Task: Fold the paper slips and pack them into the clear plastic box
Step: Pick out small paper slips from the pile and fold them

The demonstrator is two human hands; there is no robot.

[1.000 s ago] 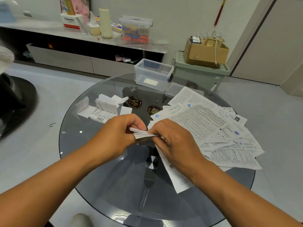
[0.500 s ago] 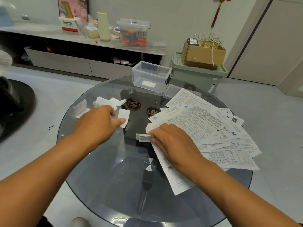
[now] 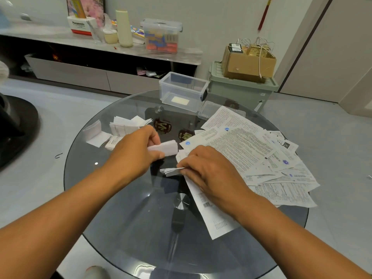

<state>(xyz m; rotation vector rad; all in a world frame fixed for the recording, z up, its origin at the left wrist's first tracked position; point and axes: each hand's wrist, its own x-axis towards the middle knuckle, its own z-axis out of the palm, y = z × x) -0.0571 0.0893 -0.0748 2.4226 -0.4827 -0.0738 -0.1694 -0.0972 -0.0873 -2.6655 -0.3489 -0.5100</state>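
Note:
My left hand (image 3: 132, 153) pinches a folded white slip (image 3: 168, 148) above the middle of the round glass table (image 3: 112, 208). Just to its right, my right hand (image 3: 209, 172) holds a small stack of folded slips (image 3: 171, 171) low over the glass. A pile of folded slips (image 3: 120, 127) lies at the table's left. Unfolded printed sheets (image 3: 251, 150) are spread over the right half. The clear plastic box (image 3: 182, 91) stands open at the far edge with one pale slip on its bottom.
The box's clear lid (image 3: 209, 108) lies beside it, partly under the sheets. Behind the table stands a grey-green bin (image 3: 239, 89) with a cardboard carton (image 3: 247, 63) on top. A low cabinet (image 3: 84, 49) with containers runs along the wall.
My left hand let go of the stack, reached to the folded pile at the left, and came back toward the middle holding one folded slip. My right hand kept the stack.

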